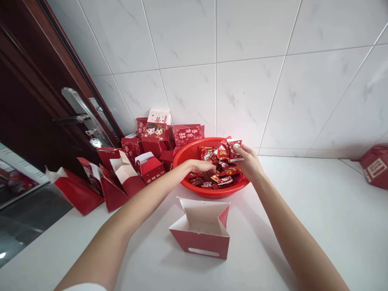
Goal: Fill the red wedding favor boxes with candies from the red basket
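At the far left stands a dark wooden door (27,105) with a metal lever handle (71,118) and lock plate. Below it, on the white countertop (318,226), a row of red paper boxes (100,186) lies open and tipped, white inner flaps showing. Further boxes are stacked against the tiled wall (242,81); the topmost one (157,125) bears a cartoon couple on its face.

The left hand (201,166) reaches over the near rim into the red plastic basket (188,155). Its fingers are curled downward into the heap of red-wrapped candies (222,173) and are in contact with them — whether a piece is actually gripped cannot be told, since the fingertips are buried among the wrappers.

In front of the basket, near the middle of the counter, one open red box (201,234) stands upright with its flaps spread and its white interior exposed. It is apart from both hands and sits just short of the basket, between the two forearms.

The right hand (247,161) is positioned above the right part of the basket. Thumb and fingers are closed on a small red-and-white candy packet (234,148), held clear of the heap at the basket's far rim.

At the far right edge, a separate red box (376,165) with a pale label rests on the counter — well apart from everything else.
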